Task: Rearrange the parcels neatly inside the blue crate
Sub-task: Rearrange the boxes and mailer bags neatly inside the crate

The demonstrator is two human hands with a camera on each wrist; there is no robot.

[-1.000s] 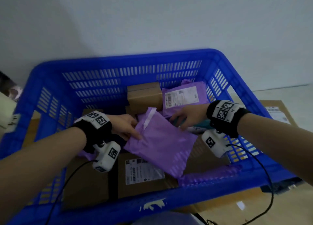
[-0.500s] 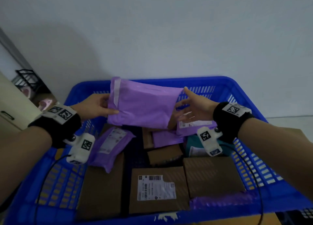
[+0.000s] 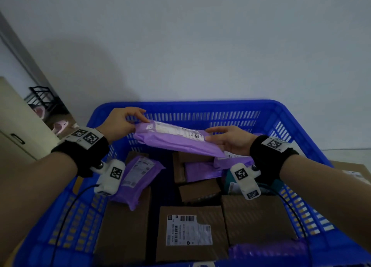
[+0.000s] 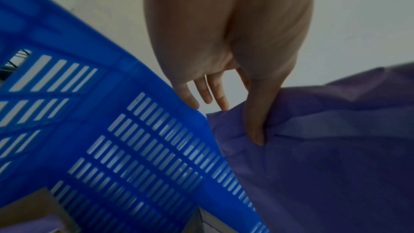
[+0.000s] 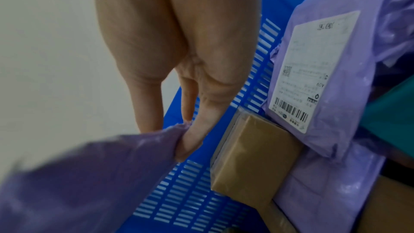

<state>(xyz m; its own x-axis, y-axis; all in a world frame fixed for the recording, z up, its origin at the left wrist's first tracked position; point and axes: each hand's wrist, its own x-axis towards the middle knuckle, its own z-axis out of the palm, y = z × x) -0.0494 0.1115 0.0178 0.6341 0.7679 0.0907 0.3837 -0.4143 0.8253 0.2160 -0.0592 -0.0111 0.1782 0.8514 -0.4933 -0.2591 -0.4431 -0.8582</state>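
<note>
A blue crate (image 3: 285, 118) with slotted walls holds brown cardboard boxes (image 3: 191, 231) and purple mailer bags (image 3: 138, 178) lying at mixed angles. Above them, near the far wall, a purple mailer bag (image 3: 176, 141) is held level. The left hand (image 3: 120, 122) pinches its left end; the right hand (image 3: 230, 139) pinches its right end.

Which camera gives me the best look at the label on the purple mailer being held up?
The head view: the purple mailer, held by the left hand and right hand, faces its label up. The left wrist view shows only its plain side; the right wrist view shows a blurred plain corner.
</note>
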